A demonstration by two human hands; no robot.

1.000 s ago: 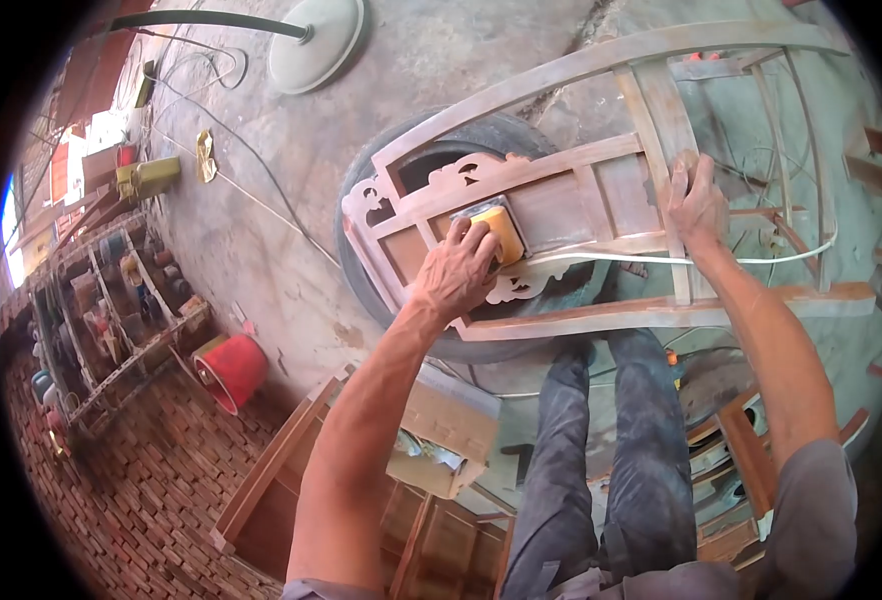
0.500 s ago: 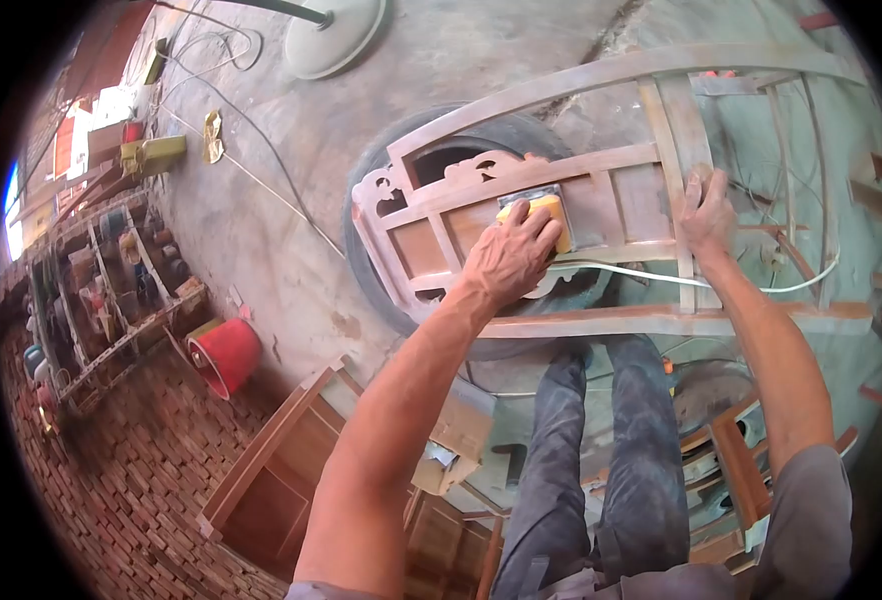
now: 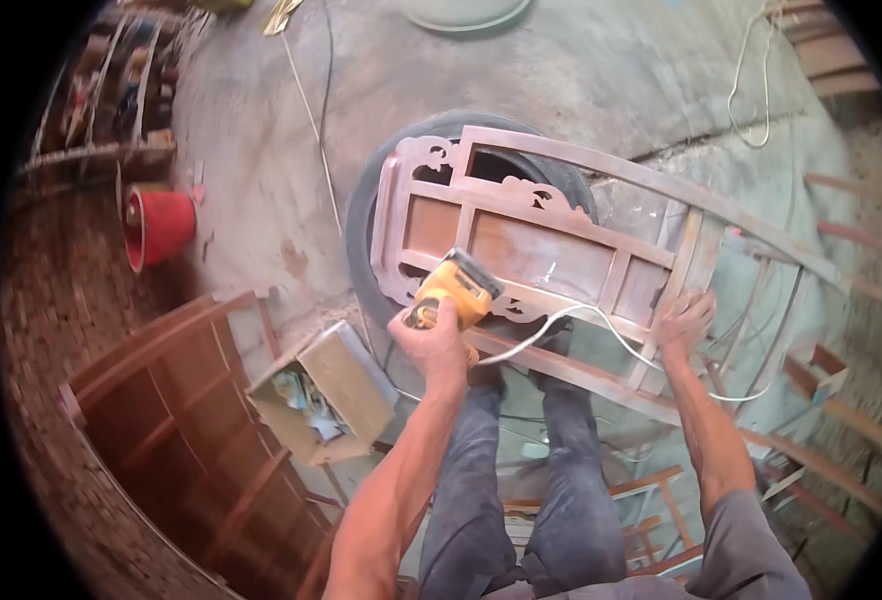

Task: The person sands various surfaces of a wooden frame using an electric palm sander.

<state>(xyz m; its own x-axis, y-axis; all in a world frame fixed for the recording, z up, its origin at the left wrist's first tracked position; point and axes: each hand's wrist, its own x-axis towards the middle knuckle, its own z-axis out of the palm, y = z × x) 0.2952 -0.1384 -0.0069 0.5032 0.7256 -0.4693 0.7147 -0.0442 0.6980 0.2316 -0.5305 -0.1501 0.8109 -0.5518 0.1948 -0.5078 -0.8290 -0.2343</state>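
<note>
Head camera view: stained grey floor [image 3: 261,200] is spreading across a workshop, with brickwork [image 3: 46,400] running down the 9 o'clock side. A pale pinkish wooden frame [image 3: 561,240] is lying across a dark tyre [image 3: 361,215], from the centre towards 3 o'clock. A reddish-brown panelled cabinet [image 3: 191,430] is lying at 8 o'clock. Compared with the earlier frame, the yellow sander [image 3: 458,288] is no longer lying flat on the panel; it is tilting above the frame's lower edge, near the centre. At 10 o'clock a rack [image 3: 121,100] is holding jumbled items, too blurred to name. Between 7 and 8 o'clock an open cardboard box [image 3: 346,390] is holding crumpled pale pieces [image 3: 311,400]; a red bucket [image 3: 168,228] is standing between 9 and 10. The left hand [image 3: 433,342] is grasping the sander; the right hand [image 3: 686,322] is resting on a wide rail at 3 o'clock, whether gripping or not being impossible to tell.
</note>
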